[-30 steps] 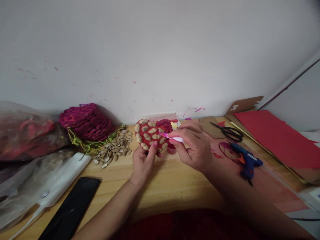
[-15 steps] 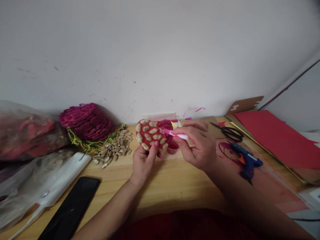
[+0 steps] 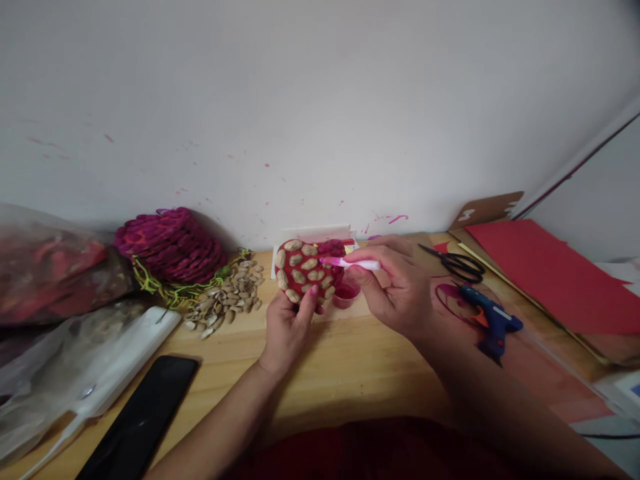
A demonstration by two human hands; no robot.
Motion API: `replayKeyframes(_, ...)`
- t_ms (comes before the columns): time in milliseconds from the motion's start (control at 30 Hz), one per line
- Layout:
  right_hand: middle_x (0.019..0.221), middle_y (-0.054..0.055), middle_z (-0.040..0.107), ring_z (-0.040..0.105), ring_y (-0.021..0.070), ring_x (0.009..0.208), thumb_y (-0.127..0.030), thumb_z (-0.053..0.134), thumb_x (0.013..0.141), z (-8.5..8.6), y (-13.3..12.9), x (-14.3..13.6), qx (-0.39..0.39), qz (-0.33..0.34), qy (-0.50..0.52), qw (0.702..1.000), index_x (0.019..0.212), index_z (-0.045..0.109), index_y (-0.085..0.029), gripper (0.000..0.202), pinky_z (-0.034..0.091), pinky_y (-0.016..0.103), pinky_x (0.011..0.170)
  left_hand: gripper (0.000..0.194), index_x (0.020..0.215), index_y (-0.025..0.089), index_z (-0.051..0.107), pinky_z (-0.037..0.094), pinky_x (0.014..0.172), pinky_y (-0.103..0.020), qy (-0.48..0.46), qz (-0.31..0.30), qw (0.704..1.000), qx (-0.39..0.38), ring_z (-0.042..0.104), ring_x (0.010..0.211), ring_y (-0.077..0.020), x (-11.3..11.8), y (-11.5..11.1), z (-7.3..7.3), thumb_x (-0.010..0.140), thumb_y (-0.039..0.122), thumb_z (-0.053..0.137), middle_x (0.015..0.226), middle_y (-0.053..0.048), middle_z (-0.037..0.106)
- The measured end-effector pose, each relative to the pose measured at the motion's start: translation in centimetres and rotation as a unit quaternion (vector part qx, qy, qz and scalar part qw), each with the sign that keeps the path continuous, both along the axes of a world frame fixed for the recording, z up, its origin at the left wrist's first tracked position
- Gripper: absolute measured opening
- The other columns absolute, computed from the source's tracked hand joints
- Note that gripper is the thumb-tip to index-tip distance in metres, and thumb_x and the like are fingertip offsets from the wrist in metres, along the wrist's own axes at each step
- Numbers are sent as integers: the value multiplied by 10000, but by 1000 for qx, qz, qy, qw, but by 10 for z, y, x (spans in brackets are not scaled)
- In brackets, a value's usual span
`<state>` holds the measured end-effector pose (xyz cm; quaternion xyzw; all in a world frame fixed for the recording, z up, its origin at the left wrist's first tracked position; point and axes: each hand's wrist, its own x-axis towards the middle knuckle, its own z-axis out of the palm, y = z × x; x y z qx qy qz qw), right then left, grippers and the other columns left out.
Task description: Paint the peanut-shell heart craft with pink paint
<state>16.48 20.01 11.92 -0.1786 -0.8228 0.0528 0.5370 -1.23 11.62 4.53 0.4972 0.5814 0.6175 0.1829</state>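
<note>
My left hand (image 3: 290, 327) grips the lower edge of a red round piece (image 3: 301, 258) studded with several peanut shells, its thumb on the front. The shells at the piece's right side are magenta; the others are tan. In my right hand (image 3: 400, 283) is a white brush (image 3: 367, 265), pinched between thumb and fingers. Its pink tip touches the piece near the magenta part. Just below, a small cup of magenta paint (image 3: 345, 293) stands on the table, between my hands.
Loose peanut shells (image 3: 230, 297), a magenta stack (image 3: 173, 247), a plastic bag (image 3: 50, 267), a white power strip (image 3: 127, 357) and a black phone (image 3: 145, 413) lie left. Scissors (image 3: 457, 262), a blue glue gun (image 3: 495, 323) and red sheets (image 3: 550, 273) lie right.
The view has shifted slightly. The piece is a little further right relative to my left hand's surroundings, and the brush now lies more level, its tip still at the piece.
</note>
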Motion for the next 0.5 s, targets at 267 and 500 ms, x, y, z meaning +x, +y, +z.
replayKeyframes(267, 935, 10, 807, 729, 204, 905, -210, 664, 1000, 4, 3, 3, -14, -15, 10, 1000, 1034, 720, -255, 79, 540, 396, 840, 312, 714, 188, 718, 533, 601, -255, 21, 2, 1000, 6, 675, 565, -160, -1, -1, -2, 966, 369, 678, 629, -37, 739)
replayKeyframes(500, 920, 2, 802, 727, 205, 888, -213, 663, 997, 5, 3, 3, -24, -15, 6, 1000, 1022, 717, -263, 77, 530, 392, 808, 330, 706, 196, 720, 545, 605, -267, 37, 7, 999, 4, 674, 568, -169, -1, -1, 1, 962, 401, 681, 630, -39, 739)
